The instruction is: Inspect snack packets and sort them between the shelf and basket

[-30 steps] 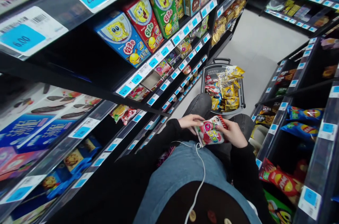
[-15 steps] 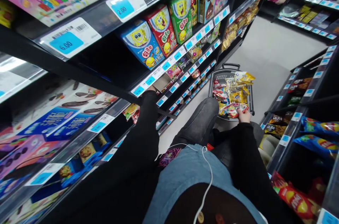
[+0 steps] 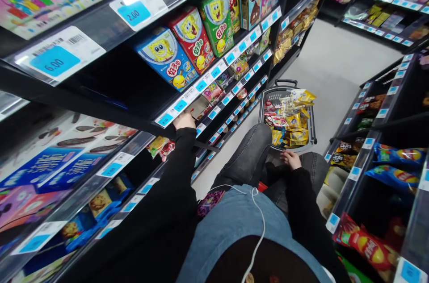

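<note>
Apparently the step in hand was a reach into the shelving; the left hand (image 3: 185,120) was just under the price strip (image 3: 203,84), near a pale carton (image 3: 201,107) on the shelf below; its fingertips were partly hidden, so I could not tell whether they were apart or clamped on something; the right hand (image 3: 291,159) was over the grey trousers (image 3: 246,156), just short of the shopping basket (image 3: 276,95), its fingers loosely bent and a little apart, with nothing visible in them; the next move, I judged, called for a grip found largely by feel, then care at the narrow shelf opening.

The basket stood on the pale floor (image 3: 338,53) beyond the knees, holding yellow packets (image 3: 296,135) and a pink-and-white packet (image 3: 276,121); blue, red and green cartoon boxes (image 3: 190,33) leaned in a row above the left hand; on the aisle's other side lay blue bags (image 3: 395,176) and a red bag (image 3: 370,245); further shelving closed the far end.
</note>
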`<state>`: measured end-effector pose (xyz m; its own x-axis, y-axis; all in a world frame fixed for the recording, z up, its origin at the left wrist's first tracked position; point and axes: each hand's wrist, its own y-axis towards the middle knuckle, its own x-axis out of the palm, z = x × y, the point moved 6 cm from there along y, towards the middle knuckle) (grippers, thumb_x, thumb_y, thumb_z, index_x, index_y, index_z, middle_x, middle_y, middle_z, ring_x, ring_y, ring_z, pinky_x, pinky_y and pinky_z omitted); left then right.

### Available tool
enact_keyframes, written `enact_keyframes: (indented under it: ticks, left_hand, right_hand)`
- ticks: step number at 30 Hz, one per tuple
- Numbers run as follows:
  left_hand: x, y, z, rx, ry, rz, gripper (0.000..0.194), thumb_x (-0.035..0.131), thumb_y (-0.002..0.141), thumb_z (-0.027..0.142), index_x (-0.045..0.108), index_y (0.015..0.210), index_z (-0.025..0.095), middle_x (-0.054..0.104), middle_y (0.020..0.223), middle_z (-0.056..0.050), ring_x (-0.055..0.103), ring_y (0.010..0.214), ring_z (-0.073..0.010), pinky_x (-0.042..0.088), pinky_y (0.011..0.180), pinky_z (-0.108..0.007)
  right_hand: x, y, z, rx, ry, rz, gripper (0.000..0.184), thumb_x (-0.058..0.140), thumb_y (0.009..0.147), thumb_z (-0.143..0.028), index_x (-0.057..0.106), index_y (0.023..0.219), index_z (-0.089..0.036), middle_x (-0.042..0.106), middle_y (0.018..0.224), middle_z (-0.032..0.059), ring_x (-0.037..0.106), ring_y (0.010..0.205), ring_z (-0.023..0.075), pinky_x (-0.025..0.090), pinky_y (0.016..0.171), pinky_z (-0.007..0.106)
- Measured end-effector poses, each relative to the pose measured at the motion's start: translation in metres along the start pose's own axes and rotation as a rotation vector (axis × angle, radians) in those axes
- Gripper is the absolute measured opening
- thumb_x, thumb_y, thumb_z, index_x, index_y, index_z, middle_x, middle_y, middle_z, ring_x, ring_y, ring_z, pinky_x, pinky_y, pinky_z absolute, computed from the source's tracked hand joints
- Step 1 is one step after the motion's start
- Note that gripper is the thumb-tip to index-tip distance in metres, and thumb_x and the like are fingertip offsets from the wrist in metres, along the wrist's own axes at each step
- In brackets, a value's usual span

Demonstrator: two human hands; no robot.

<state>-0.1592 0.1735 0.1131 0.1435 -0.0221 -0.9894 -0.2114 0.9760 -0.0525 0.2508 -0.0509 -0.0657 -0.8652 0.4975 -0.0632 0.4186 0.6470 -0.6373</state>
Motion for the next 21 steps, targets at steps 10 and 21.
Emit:
enact_keyframes:
  ticks: [10,21]
  left_hand:
    - [-0.018,-0.097,0.041,0.508,-0.162,0.155,0.030,0.041,0.085,0.034,0.061,0.069,0.019,0.056,0.075,-0.011,0.051,0.082,-0.0243,0.041,0.077,-0.038]
    - [-0.058,-0.170,0.120,0.904,-0.946,-0.041,0.009,0.071,0.065,0.033,0.070,0.072,0.028,0.055,0.099,-0.006,0.044,0.108,-0.0239,0.030,0.101,-0.048]
  right_hand:
    - [0.065,-0.061,-0.033,-0.034,0.081,-0.272,0.043,0.069,0.057,-0.048,0.060,0.084,-0.017,0.067,0.077,0.0062,0.064,0.059,0.0148,0.050,0.055,0.027]
    - [0.093,-0.158,-0.117,-0.204,0.289,-0.647,0.080,0.066,0.067,-0.046,0.023,0.132,-0.030,0.056,0.117,0.0081,0.064,0.080,0.0200,0.055,0.070,0.041]
